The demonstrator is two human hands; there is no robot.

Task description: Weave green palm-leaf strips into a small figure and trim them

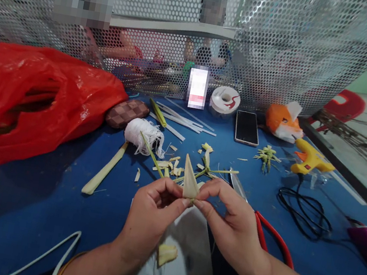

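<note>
Between both hands stands a pale, pointed piece of leaf (191, 179), its tip upward. My left hand (156, 208) pinches its lower left side with thumb and fingers. From the other side, my right hand (231, 219) pinches the base, thumb close to the left thumb. Fingertips hide part of the base. Just beyond lie a green stalk piece (211, 171) and leaf scraps (171, 167). Red-handled scissors (261, 232) lie partly under my right hand. A yellowish leaf offcut (167, 254) rests on a white sheet (195, 263) below my hands.
A red plastic bag (79, 105) fills the left. A spool of white thread (143, 135), a ribbon roll (224, 101), a phone (247, 127) and a yellow glue gun (312, 160) with a black cable (305, 211) surround the work. A perforated metal screen (165, 1) stands behind; people show through it.
</note>
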